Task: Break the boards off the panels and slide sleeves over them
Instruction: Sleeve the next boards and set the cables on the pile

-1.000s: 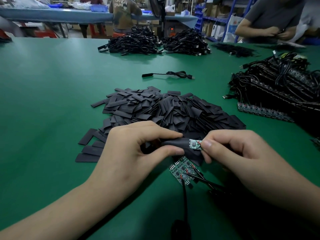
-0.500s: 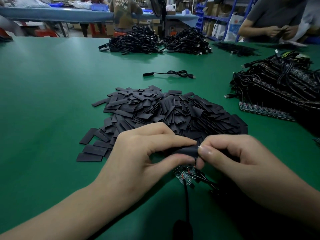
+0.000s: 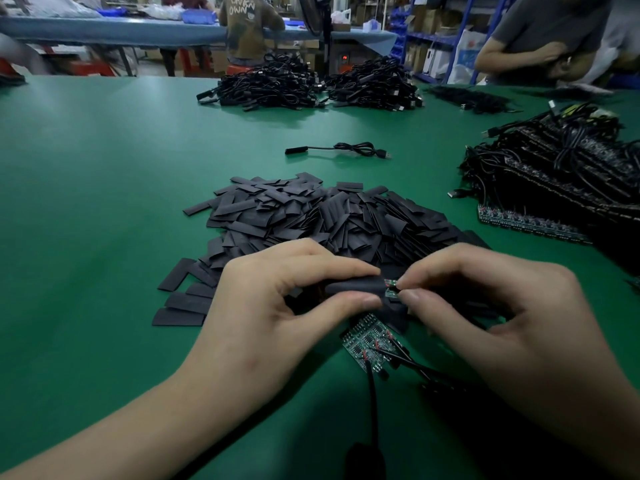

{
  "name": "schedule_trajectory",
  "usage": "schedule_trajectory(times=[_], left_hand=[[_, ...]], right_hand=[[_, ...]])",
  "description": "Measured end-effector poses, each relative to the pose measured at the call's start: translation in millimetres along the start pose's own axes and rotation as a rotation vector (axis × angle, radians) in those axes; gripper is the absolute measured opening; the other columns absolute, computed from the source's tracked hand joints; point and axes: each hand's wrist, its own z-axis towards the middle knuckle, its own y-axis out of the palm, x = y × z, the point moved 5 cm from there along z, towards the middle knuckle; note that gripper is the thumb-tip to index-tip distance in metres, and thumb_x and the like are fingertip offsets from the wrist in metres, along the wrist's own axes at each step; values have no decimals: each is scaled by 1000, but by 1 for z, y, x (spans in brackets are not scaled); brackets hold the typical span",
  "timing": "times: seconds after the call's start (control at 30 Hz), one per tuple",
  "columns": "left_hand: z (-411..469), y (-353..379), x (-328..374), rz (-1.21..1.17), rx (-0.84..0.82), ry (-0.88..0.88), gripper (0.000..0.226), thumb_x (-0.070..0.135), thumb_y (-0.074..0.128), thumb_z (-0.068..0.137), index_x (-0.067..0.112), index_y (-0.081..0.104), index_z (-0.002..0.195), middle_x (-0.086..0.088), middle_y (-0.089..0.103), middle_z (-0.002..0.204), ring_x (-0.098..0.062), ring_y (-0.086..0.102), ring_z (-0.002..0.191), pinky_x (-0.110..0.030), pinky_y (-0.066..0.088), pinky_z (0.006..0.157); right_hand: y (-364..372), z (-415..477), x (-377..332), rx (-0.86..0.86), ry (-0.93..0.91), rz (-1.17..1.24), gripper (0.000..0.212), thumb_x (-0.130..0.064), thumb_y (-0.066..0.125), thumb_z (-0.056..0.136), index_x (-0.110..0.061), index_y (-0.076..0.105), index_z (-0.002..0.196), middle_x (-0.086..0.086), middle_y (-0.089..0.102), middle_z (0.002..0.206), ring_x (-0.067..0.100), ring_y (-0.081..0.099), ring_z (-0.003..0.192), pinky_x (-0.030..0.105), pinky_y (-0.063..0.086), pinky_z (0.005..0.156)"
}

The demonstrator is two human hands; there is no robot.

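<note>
Nearest, at six o'clock, a black cable (image 3: 372,393) runs up toward a small green panel (image 3: 367,341) lying on the green counter (image 3: 104,202). Just beyond it, the left hand (image 3: 277,306) pinches a black sleeve (image 3: 353,287) between curled thumb and forefinger. The right hand (image 3: 502,313), fingers (image 3: 412,277) closed to a tight nip, holds the end of a green board (image 3: 391,289) poking from the sleeve's mouth at three o'clock. The sleeve seems only partly on. A skewed push could snag its lip on the components, and a loose pinch might let the board slip. At twelve o'clock lie heaped spare sleeves (image 3: 329,216); at two o'clock, stacked panels (image 3: 554,174) tangled with wiring.
</note>
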Motion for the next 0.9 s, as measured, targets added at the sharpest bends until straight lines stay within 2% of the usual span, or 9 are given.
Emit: schedule_trajectory(times=[0.17,0.43,0.6,0.67,0.73,0.9], left_hand=[[0,1,1,-5,-12,7,19,34,78,81,27,80,98,14,73,90,-6,70,88,-21,52,77],[-1,3,1,-28,-54,-3,18,31,78,82,28,79,99,14,73,92,-7,70,90,-21,51,79],[1,0,2,-16,1,14,20,30,78,81,28,78,101,13,72,91,-9,69,89,-18,49,78],[1,-3,2,-14,36,12,21,29,78,81,30,78,102,12,71,90,-10,68,87,-17,47,77],[0,-3,2,-16,42,12,21,27,79,81,30,78,101,11,70,89,-10,67,85,-16,46,76],[0,-1,3,7,44,7,21,27,77,81,29,79,102,11,69,90,-7,65,84,-14,46,75]], right_hand=[[2,0,-1,3,-13,-13,7,-24,75,84,-29,74,88,-17,72,80,6,71,76,28,53,63],[6,-1,0,-6,-3,-8,5,-27,75,85,-31,72,88,-16,71,77,6,70,70,28,52,60],[6,-1,6,-95,193,293,20,-44,66,83,-35,69,100,-6,74,89,13,72,80,21,56,69],[8,-1,11,-144,240,360,14,-40,66,86,-32,71,96,-3,77,86,11,73,76,17,54,68],[12,0,9,-193,261,382,7,-33,66,88,-29,72,87,0,77,79,11,72,71,18,53,67],[16,-3,2,-205,218,286,6,-32,68,87,-27,69,84,-4,73,71,11,69,68,21,53,68]])
